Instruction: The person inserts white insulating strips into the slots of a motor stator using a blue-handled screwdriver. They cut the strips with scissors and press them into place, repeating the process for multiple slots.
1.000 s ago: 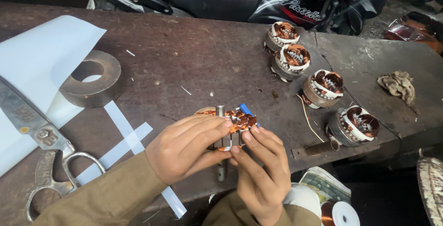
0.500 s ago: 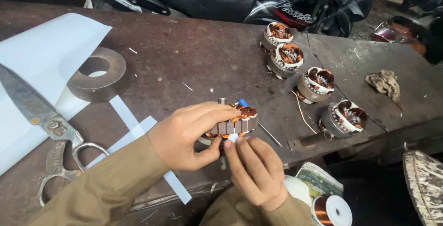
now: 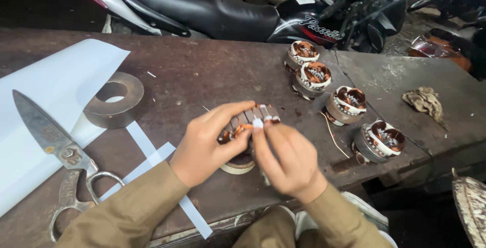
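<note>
Both hands meet over the near middle of the workbench (image 3: 212,70) on a small copper-wound motor stator (image 3: 246,121). Left hand (image 3: 205,144) cups it from the left, fingers clamped around its side, thumb under. Right hand (image 3: 288,159) comes in from the near right, thumb and forefinger pinched together on a small white slip (image 3: 257,123) at the stator's top edge. Looks like the slot-lining step: a paper piece being seated among the windings. The move from here would call for a steady left grip and a fine push from the right fingertips, slip kept in line with the slot. Under the hands a tape roll (image 3: 238,166) lies flat on the bench. Four more wound stators (image 3: 349,101) sit in a diagonal row, far to right. Left side: a big white sheet (image 3: 50,91), heavy scissors (image 3: 61,151) lying on it, a metal ring (image 3: 116,100) at its edge, cut white strips (image 3: 152,151) crossing near the left sleeve. A crumpled rag (image 3: 425,101) at far right. The surface is dark, worn and stained. A motorcycle (image 3: 228,5) is parked just behind the bench, workshop clutter beyond it.
</note>
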